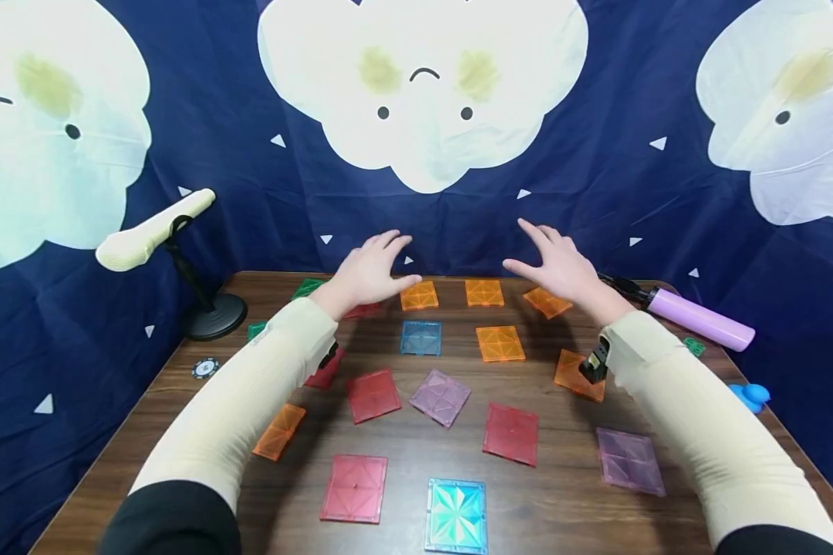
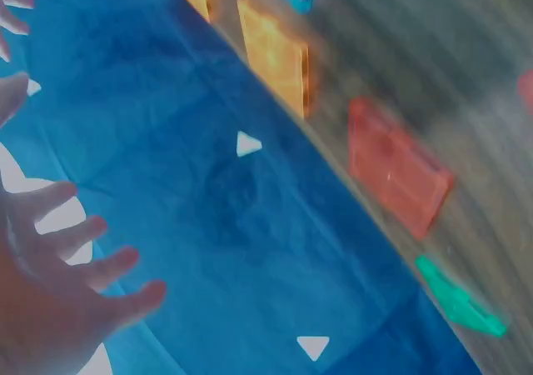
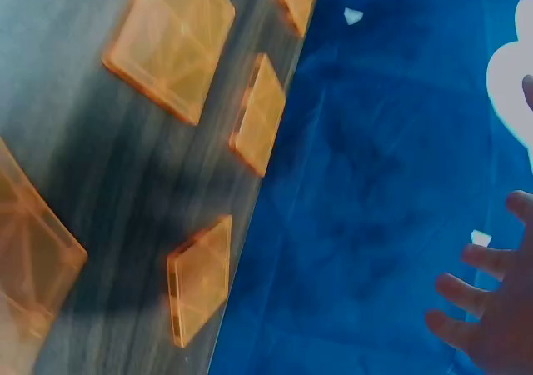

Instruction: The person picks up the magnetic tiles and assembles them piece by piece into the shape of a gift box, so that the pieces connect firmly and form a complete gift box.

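Both hands hover over the far part of a wooden table, fingers spread and holding nothing. My left hand is nearest an orange square tile and a red tile partly hidden behind the wrist. My right hand hangs above another orange tile at the back right. Flat translucent tiles lie scattered between and below the arms: a blue tile, a purple tile, several red tiles and a shiny turquoise tile at the front. In the left wrist view a green tile lies by the table's edge.
A black stand with a cream-covered arm stands at the left. A poker chip lies near it. At the right are a lilac cylinder, a green die-like piece and a blue rubber duck-like object. A blue curtain hangs behind.
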The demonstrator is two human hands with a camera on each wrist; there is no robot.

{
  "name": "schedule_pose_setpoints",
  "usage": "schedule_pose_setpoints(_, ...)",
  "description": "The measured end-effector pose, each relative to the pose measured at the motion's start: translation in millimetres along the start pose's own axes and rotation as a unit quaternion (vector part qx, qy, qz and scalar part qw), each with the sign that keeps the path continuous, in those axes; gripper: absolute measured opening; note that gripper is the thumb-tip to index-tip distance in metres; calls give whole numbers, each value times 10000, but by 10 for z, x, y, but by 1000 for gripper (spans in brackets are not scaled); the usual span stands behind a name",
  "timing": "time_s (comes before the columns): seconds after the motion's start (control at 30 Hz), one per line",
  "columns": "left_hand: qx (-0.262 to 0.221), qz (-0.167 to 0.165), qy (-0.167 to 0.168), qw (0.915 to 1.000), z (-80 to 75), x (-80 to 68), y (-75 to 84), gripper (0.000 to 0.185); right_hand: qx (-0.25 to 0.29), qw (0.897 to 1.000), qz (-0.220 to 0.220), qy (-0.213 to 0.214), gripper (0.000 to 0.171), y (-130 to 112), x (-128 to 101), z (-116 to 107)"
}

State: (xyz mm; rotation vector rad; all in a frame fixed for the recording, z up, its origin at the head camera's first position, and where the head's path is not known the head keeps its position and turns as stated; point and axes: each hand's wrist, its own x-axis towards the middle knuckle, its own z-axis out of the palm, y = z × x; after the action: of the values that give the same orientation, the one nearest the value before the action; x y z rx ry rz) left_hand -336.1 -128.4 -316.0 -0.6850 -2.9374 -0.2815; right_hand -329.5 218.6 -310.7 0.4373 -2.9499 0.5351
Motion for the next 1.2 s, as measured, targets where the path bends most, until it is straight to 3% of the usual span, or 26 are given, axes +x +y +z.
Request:
schedule_pose_setpoints(0.17,-569,1130,226,9917,136,-220,94,66,805,9951,-557,169,81,-13,-261,52)
schedule_pose_setpoints(0.27,-864,1744,81,9808,240,-364,191,59,1384,9862,-885,217,68,-15,-451,93)
schedule_pose_setpoints(0.43,-1058,2241,-417,9679,488,-636,357,53,1971,9712,-1339,-97,48,-40,-794,250)
schedule_pose_setpoints(0.67,-1181,2431,-1104,9564,801,-946,535,53,2227,9576,-1543,-979,35,-73,-1271,625)
schedule_pose_setpoints(0.97,-1067,2397,-1804,9480,981,-948,674,69,1211,9694,-1663,-1341,56,-113,-1627,891)
schedule_pose_setpoints(1.07,-920,2302,-1839,9512,1007,-967,714,71,960,9719,-1713,-1297,59,-161,-1685,950)
schedule_pose_setpoints(1.2,-618,2293,-1494,9599,994,-1036,794,67,703,9724,-1908,-1144,57,-193,-1710,997)
